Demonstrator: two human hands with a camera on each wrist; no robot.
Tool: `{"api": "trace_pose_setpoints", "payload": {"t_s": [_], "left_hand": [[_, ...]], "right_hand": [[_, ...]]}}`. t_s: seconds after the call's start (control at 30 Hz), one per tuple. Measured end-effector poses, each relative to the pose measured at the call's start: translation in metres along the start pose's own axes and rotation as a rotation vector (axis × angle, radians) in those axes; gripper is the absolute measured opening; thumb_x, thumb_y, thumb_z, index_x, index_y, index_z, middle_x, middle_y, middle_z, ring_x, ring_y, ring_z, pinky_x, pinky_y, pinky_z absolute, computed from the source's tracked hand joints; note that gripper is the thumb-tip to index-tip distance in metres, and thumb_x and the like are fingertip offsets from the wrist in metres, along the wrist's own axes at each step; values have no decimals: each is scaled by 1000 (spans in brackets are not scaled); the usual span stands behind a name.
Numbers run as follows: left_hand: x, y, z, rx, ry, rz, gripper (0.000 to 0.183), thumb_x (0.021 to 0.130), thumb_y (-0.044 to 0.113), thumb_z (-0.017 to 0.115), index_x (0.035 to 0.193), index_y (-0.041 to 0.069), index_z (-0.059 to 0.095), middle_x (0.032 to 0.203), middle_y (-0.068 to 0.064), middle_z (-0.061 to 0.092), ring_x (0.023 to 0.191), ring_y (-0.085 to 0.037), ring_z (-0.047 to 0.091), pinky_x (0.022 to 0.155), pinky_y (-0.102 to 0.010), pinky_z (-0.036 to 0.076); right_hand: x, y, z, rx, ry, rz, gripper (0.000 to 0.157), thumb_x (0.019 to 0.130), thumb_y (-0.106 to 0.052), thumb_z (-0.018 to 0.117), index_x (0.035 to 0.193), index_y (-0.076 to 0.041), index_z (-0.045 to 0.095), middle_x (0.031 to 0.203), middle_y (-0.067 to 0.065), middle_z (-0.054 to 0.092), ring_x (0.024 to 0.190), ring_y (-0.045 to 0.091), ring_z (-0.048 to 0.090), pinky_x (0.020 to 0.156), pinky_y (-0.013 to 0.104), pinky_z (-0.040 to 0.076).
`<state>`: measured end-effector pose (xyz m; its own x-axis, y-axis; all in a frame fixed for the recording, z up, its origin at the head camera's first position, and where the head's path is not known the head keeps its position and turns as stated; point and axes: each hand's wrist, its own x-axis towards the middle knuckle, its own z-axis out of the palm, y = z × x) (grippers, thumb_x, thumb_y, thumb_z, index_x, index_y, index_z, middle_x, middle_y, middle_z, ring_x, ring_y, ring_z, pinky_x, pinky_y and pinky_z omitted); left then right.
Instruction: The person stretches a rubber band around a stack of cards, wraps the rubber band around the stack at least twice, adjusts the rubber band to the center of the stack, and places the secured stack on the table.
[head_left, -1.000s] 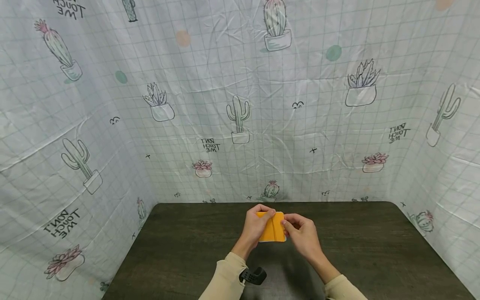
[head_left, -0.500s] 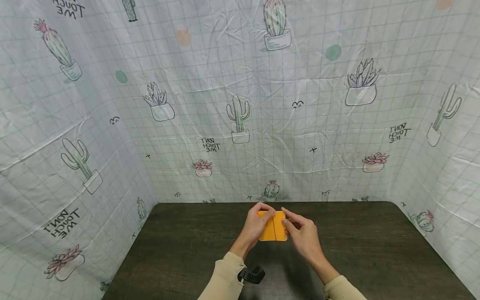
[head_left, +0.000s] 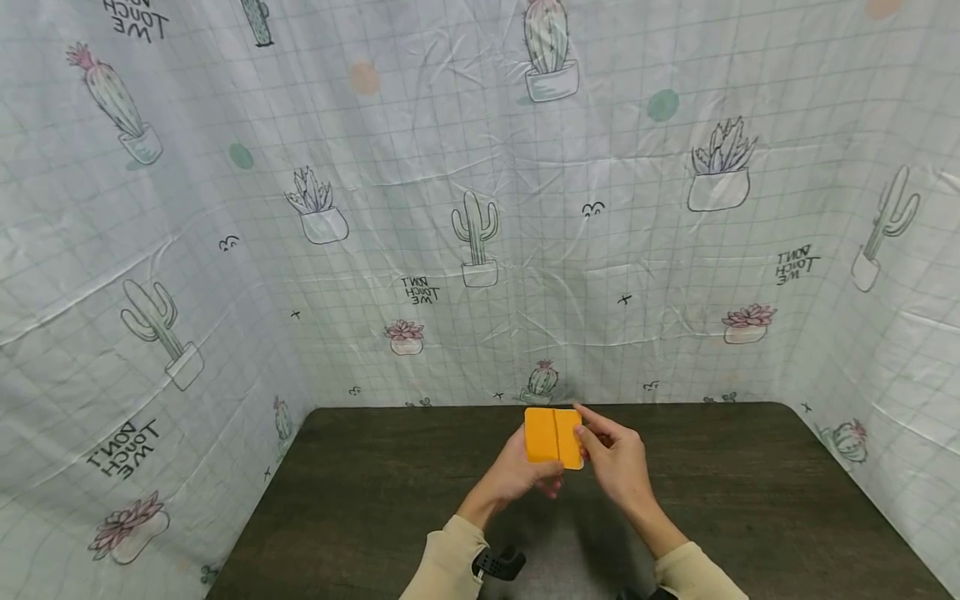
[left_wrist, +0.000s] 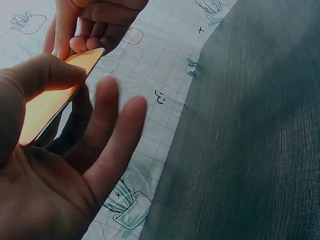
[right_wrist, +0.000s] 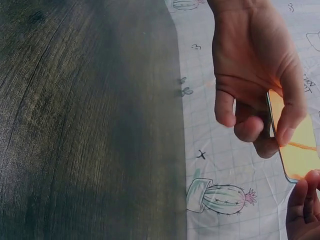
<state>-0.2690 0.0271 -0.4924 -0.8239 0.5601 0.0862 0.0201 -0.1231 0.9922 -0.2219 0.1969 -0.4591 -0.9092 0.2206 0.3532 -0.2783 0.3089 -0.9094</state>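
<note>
A small square orange notebook (head_left: 542, 437) with rounded corners and what looks like an elastic band across its cover is held up above the table. My left hand (head_left: 513, 475) grips its lower left side, the thumb lying on the orange cover. Two fingers of that left hand (left_wrist: 55, 185) stretch out free of the notebook in the left wrist view. At the right edge, my right hand (head_left: 618, 454) pinches the notebook with thumb and fingertips, one finger reaching its upper corner. The right wrist view shows both hands on the notebook (right_wrist: 302, 165); its back is hidden.
Below the hands spreads a dark wooden table (head_left: 375, 492) with rounded far corners. A white curtain (head_left: 360, 275) printed with a grid and cacti stands behind it and along both sides. A black wrist-worn device (head_left: 498, 564) sits at the left cuff.
The notebook has risen slightly and moved right. My left hand has shifted from its upper left part to the lower edge, uncovering more of the cover. The right hand has moved slightly right.
</note>
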Motion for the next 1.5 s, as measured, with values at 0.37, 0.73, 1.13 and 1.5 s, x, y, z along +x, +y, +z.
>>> {"api": "trace_pose_setpoints", "payload": {"t_s": [0.37, 0.73, 1.13, 1.5], "left_hand": [[-1, -3, -4, 65, 25, -19, 40, 87, 1, 67, 124, 6, 53, 85, -5, 58, 56, -17, 57, 52, -40, 59], [-2, 3, -7, 65, -40, -80, 27, 93, 5, 69, 118, 2, 59, 85, -7, 62, 63, -18, 61, 61, -47, 60], [10, 3, -2, 103, 400, 171, 16, 99, 12, 65, 108, -1, 68, 93, -9, 69, 73, -17, 65, 64, -28, 58], [6, 7, -2, 41, 369, 121, 28, 93, 24, 75, 110, 1, 75, 98, -13, 72, 78, -21, 70, 69, -33, 60]], "right_hand": [[-1, -3, 0, -20, -34, 4, 32, 97, -7, 67, 129, -8, 69, 77, 12, 67, 62, 22, 60, 50, 24, 48], [0, -2, -2, -42, -67, 12, 35, 98, -7, 65, 133, -5, 66, 83, 12, 68, 64, 25, 61, 51, 24, 49], [-4, -1, 5, -69, -108, 6, 34, 98, -6, 65, 132, -7, 67, 81, 9, 65, 60, 17, 57, 51, 24, 47], [-4, 2, 5, -64, -106, -11, 34, 96, -3, 66, 130, -6, 68, 81, 8, 65, 61, 21, 59, 52, 25, 50]]}}
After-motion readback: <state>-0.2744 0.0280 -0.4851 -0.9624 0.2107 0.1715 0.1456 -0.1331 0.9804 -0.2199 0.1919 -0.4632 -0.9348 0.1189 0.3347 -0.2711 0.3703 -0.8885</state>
